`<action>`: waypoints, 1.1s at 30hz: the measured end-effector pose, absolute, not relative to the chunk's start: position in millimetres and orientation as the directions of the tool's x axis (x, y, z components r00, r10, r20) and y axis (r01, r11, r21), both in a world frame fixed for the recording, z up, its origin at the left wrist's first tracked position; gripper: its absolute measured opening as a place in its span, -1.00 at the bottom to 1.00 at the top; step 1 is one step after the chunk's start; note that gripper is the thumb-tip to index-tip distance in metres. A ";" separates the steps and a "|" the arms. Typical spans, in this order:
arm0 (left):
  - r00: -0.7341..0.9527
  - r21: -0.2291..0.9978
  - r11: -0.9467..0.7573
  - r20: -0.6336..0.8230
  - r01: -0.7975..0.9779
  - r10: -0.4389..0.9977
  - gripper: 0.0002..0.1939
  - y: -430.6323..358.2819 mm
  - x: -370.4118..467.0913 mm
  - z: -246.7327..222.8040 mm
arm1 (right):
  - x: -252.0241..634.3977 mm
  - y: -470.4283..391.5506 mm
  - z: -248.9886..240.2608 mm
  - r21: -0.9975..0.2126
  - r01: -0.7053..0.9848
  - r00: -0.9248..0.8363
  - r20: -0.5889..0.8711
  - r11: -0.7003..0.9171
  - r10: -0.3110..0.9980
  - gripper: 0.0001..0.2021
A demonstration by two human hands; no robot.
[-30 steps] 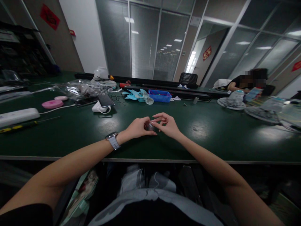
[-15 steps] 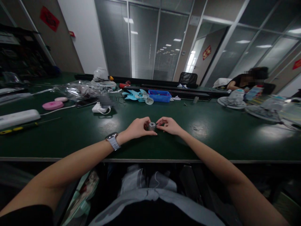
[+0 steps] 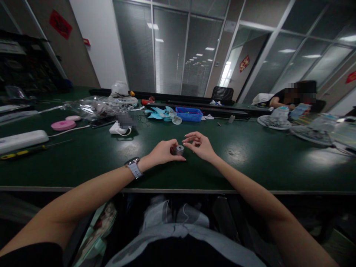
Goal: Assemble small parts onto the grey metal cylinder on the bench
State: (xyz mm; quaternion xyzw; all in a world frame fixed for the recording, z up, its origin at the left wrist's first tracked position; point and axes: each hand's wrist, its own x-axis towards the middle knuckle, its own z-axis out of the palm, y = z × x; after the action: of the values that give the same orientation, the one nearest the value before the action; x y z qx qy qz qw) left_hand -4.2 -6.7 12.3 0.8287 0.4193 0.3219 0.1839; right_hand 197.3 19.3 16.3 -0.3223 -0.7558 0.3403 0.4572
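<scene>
A long dark-green desk point(image 3: 250, 155) fronts glass partitions with grey blinds point(image 3: 169, 48) reflecting ceiling lights, beside a white wall point(image 3: 100, 40).

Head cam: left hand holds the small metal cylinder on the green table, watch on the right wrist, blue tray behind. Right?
Not quite: the watch is on the left wrist, not the right, as the head view shows. The rest stands: the left hand holds the small metal cylinder on the green table, with the right hand beside it, and the blue tray sits behind.
</scene>
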 end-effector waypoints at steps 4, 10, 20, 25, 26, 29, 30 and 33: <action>0.443 0.538 -0.589 0.389 0.603 0.808 -0.47 -5.8 -4.3 13.1 | 188.6 6.7 20.9 -0.784 0.126 -0.443 0.503 0.607 0.742 -0.69; 0.448 0.524 -0.592 0.387 0.612 0.806 -0.45 -6.2 -4.2 14.0 | 182.5 4.7 17.3 -0.751 0.169 -0.426 0.529 0.639 0.734 -0.70; 0.453 0.513 -0.599 0.392 0.615 0.801 -0.45 -6.7 -4.2 14.0 | 181.6 1.6 17.3 -0.685 0.212 -0.381 0.598 0.697 0.705 -0.76; 0.447 0.526 -0.593 0.390 0.609 0.805 -0.45 -6.9 -4.2 14.2 | 183.0 -0.1 19.2 -0.632 0.283 -0.380 0.617 0.722 0.689 -0.79; 0.447 0.528 -0.592 0.389 0.609 0.806 -0.45 -6.9 -4.2 14.2 | 183.4 -0.2 19.5 -0.625 0.294 -0.382 0.617 0.723 0.688 -0.79; 0.445 0.528 -0.590 0.387 0.611 0.808 -0.44 -6.9 -4.1 14.0 | 183.9 -0.1 19.8 -0.616 0.293 -0.392 0.620 0.731 0.680 -0.80; 0.442 0.528 -0.589 0.390 0.612 0.808 -0.44 -7.0 -4.1 13.9 | 183.8 -0.1 19.7 -0.615 0.289 -0.393 0.622 0.733 0.677 -0.80; 0.440 0.530 -0.591 0.394 0.608 0.807 -0.44 -7.4 -4.0 14.1 | 182.9 0.2 18.3 -0.620 0.291 -0.390 0.619 0.729 0.682 -0.81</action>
State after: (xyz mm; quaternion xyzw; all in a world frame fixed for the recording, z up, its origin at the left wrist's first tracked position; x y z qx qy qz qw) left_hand -4.0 -7.4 14.1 0.8338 0.4243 0.3162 0.1571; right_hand 182.9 0.2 18.3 -0.3016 -0.8065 0.2110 0.4627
